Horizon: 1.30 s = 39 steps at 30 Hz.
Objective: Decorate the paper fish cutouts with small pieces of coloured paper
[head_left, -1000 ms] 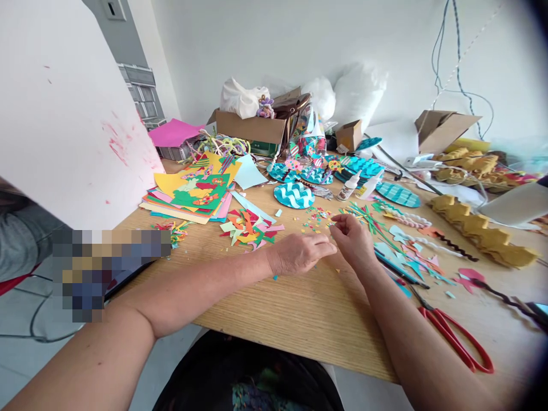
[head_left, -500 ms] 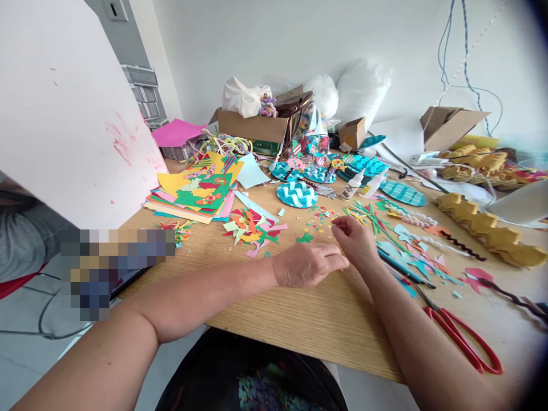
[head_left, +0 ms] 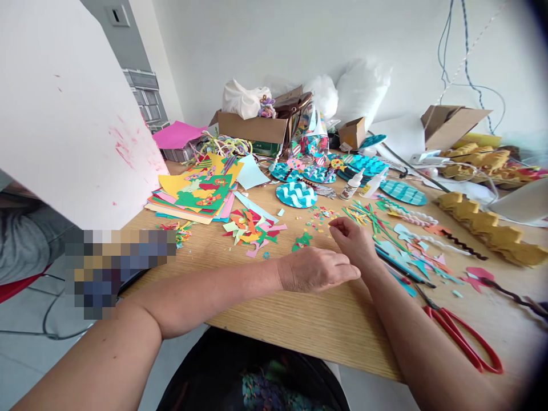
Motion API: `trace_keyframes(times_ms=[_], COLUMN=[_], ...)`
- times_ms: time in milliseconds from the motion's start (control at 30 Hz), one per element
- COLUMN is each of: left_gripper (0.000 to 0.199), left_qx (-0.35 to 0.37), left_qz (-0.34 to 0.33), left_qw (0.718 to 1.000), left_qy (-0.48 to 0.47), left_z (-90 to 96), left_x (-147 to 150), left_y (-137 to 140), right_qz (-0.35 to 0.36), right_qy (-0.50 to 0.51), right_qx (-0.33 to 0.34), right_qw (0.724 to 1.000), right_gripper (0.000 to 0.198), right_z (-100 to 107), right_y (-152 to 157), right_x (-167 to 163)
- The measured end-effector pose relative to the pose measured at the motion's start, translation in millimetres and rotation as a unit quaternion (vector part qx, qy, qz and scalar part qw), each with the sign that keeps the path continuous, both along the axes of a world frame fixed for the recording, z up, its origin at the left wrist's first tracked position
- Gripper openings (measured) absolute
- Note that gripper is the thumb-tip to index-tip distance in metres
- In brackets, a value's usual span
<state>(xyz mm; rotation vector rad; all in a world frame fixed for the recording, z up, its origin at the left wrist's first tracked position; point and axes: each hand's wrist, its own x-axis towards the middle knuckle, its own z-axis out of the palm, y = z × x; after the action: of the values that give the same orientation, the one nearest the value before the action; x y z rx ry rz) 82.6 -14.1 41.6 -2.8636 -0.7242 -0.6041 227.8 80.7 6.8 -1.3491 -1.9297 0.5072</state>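
The left forearm enters from the lower left and slants across the table (head_left: 274, 317) to the left hand (head_left: 319, 269), held back upward with its fingers together and pointing right, towards the right wrist; its palm is hidden, so I cannot tell whether it grips anything; the right forearm rises from the lower right to the right hand (head_left: 353, 242), which is bent inward, thumb and fingertips drawn close together; whether a scrap is pinched there I cannot tell.

The table's near edge runs just in front of the dark-clothed lap (head_left: 252, 371); between that edge and the left forearm a broad band of wood grain shows, giving room towards the body; to the right, the red-handled scissors (head_left: 464, 337) lie beside the right forearm, with dark pens (head_left: 406, 268) close by, so the margin there is narrow.

Just beyond the left hand lies a green paper cutout (head_left: 302, 242); past the right fingertips are tiny paper bits (head_left: 321, 213), with larger paper scraps (head_left: 252, 228) to their left and thin paper strips (head_left: 372, 220) to their right; farther off sit a wavy-patterned blue disc (head_left: 296, 195) and two glue bottles (head_left: 351, 185); a cardboard box (head_left: 252, 125) stands near the wall (head_left: 278, 40).
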Motion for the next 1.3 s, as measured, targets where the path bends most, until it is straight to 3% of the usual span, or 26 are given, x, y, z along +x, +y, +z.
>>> trace_keyframes(times_ms=[100,200,333,400,467,700,1033,1300], left_gripper=[0.022,0.022,0.021,0.020,0.021,0.022,0.019,0.017], left_qx=[-0.005,-0.048,-0.102,-0.132,-0.150,-0.123,-0.174,-0.202], left_qz=[0.014,0.053,0.187,0.233,0.252,0.197,0.217,0.210], left_qw=[0.999,0.989,0.929,0.900,0.891,0.932,0.915,0.893], left_qy=[-0.034,-0.131,-0.303,-0.343,-0.346,-0.280,-0.293,-0.341], left_z=[-4.2,-8.1,-11.8,-14.1,-16.9,-22.5,-25.3,-18.4], left_x=[-9,-24,-47,-55,-59,-50,-52,-50], left_y=[9,22,42,49,52,45,46,41], right_qz=[-0.015,-0.008,-0.040,-0.054,-0.067,-0.105,-0.144,-0.093], right_qy=[-0.009,-0.010,-0.019,-0.026,-0.028,-0.032,-0.053,-0.086], right_qx=[-0.002,0.007,0.010,0.011,0.015,0.011,0.001,-0.028], right_qw=[1.000,1.000,0.999,0.998,0.997,0.994,0.988,0.991], right_gripper=[0.017,0.016,0.018,0.018,0.018,0.020,0.021,0.020], right_z=[3,7,13,15,17,19,19,13], right_y=[-1,-1,3,5,7,11,14,14], right_x=[1,4,10,14,18,28,35,29])
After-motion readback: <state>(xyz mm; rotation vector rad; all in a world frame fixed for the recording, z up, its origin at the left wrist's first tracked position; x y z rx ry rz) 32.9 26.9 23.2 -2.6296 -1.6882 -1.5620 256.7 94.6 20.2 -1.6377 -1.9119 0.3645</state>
